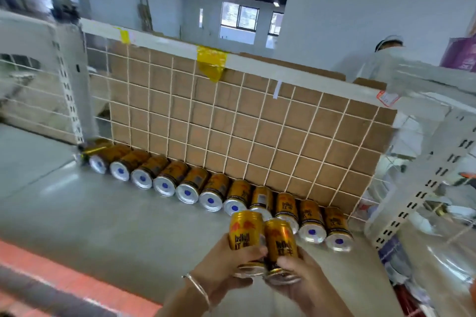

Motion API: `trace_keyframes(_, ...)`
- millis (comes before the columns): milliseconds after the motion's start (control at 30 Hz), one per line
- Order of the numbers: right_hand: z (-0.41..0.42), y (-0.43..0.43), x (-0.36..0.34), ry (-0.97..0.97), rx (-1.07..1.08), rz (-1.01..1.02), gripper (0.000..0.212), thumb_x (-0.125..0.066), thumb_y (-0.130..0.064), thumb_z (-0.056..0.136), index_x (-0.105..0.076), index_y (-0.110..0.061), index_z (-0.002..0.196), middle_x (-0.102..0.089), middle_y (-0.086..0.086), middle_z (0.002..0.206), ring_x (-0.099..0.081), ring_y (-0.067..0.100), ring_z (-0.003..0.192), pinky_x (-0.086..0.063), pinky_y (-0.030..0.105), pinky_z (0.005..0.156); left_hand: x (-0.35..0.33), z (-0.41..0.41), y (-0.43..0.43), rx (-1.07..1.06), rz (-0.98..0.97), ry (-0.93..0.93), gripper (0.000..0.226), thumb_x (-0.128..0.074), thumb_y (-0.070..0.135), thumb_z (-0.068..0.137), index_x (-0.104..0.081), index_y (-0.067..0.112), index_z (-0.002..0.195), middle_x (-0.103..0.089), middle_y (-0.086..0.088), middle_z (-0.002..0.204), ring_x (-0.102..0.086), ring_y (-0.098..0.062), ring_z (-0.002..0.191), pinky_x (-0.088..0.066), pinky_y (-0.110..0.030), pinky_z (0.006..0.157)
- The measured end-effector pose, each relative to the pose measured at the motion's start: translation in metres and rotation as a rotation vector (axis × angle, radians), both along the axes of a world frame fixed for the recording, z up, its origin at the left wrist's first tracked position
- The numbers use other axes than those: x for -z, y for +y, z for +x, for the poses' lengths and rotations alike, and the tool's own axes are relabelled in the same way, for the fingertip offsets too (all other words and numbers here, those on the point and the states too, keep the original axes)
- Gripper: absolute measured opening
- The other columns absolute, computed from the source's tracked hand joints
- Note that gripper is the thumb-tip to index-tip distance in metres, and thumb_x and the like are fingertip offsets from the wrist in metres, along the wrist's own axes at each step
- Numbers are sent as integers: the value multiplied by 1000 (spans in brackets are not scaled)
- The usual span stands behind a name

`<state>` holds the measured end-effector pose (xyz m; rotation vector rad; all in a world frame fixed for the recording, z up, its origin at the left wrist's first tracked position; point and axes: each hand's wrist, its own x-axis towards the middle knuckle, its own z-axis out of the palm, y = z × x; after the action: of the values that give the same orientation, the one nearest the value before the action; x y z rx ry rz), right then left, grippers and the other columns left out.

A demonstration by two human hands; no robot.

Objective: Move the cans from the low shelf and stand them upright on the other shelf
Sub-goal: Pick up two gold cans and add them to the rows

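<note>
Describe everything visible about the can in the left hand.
The can in the left hand is a gold metal drink can with a red emblem, dark "RedBull" lettering and red characters beneath. It is held upright above the grey shelf, its rounded top tilted slightly away. The left hand grips its lower half, hiding part of the base rim. Its right side meets, or nearly meets, the second can, which the right hand holds.

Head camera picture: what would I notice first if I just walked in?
Probably the two gold cans, one in the left hand and one in the right hand, held side by side near the bottom middle. Behind them, a long row of cans lies on its side on the grey shelf, along a white wire grid backed with brown cardboard.
</note>
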<state>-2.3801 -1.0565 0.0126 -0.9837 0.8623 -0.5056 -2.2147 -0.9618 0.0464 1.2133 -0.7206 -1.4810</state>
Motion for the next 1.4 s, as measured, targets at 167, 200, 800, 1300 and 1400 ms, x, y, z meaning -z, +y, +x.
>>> trace_keyframes(167, 104, 50, -11, -71, -205, 24, 111, -94, -19, 21, -54, -1, 123, -68, 21, 88, -66, 28, 63, -54, 34, 55, -7, 84, 69, -202, -19, 10, 55, -74, 45, 40, -68, 20, 89, -67, -3, 77, -61, -17, 69, -47, -29, 66)
trace_keyframes(200, 125, 63, -12, -113, -213, 54, 114, -94, -15, 19, -51, 3, 123, -64, 20, 78, -62, 25, 54, -51, 30, 47, -4, 101, 84, -241, -15, 27, 57, -72, 45, 41, -66, 20, 92, -67, -2, 74, -62, -16, 66, -47, -29, 65)
trace_keyframes(800, 402, 260, -10, -23, -480, 98, 58, -77, -32, 54, -68, -2, 103, -64, 28, 96, -59, 33, 85, -40, 42, 79, -4, 328, 307, -737, 1, 217, 30, -73, 22, 75, -62, 10, 100, -69, -11, 78, -65, -21, 64, -52, -29, 65)
trace_keyframes(1300, 601, 258, -6, -34, -528, 97, 51, -68, -30, 57, -66, -3, 100, -67, 19, 78, -65, 26, 64, -50, 32, 62, 4, 495, 313, -995, -48, 297, 20, -62, 14, 85, -62, 7, 104, -72, -18, 88, -70, -28, 69, -57, -36, 62)
trace_keyframes(1400, 651, 250, -8, -4, -500, 152, 75, -79, -42, 42, -67, -5, 107, -67, 21, 89, -63, 30, 77, -48, 32, 65, 1, 541, 299, -1018, -30, 286, 27, -67, 19, 81, -63, 8, 105, -74, -14, 86, -71, -27, 73, -56, -41, 77)
